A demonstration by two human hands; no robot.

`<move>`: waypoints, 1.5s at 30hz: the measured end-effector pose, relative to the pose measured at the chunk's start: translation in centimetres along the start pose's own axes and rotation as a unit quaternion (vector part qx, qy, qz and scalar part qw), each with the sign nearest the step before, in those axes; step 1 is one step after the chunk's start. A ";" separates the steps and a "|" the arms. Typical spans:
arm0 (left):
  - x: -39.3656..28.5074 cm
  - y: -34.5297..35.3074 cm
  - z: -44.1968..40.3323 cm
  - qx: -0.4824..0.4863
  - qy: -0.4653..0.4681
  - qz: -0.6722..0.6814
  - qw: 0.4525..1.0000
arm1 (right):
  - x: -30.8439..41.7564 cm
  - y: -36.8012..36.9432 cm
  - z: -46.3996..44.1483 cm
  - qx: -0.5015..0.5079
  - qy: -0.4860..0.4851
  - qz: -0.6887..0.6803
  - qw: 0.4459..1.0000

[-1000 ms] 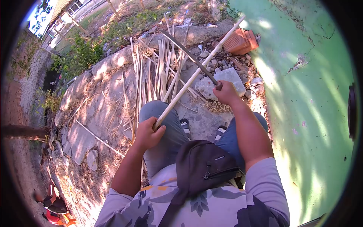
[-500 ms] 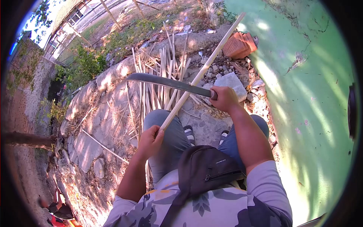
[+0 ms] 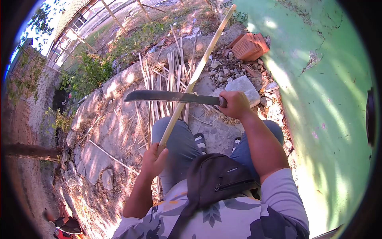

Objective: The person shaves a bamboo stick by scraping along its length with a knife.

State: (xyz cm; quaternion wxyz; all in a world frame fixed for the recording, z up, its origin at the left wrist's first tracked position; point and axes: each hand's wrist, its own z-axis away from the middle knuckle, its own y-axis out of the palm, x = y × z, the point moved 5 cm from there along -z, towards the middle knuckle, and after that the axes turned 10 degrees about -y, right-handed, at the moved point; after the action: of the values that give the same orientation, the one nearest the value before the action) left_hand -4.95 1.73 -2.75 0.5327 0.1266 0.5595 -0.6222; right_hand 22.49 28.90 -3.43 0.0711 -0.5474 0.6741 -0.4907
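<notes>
Right hand (image 3: pixel 235 104) holds a machete (image 3: pixel 171 96), seemingly against the pale strip (image 3: pixel 201 65).

Dark, smooth metal blade (image 3: pixel 159 96) across pale wooden strip (image 3: pixel 199 67).

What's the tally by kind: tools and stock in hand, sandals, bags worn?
Machete, right hand: 1
Pale strip, left hand: 1
Sandals: 2
Dark bag: 1
Total: 5
</notes>
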 end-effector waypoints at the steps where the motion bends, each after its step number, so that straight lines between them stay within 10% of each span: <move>1: 0.0 0.0 0.5 -0.008 -0.003 -0.005 1.000 | 0.1 0.1 0.0 0.005 -0.007 0.004 1.000; 45: 7.4 0.8 5.9 -0.075 -0.034 -0.209 0.974 | 1.8 4.3 1.8 0.246 0.092 -0.019 0.965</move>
State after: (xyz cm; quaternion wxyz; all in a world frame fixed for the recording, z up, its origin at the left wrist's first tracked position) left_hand -4.67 -6.89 -6.77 0.4175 -0.0546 0.6007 -0.6797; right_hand 20.02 26.10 -6.75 0.1319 -0.4782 0.5255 -0.6912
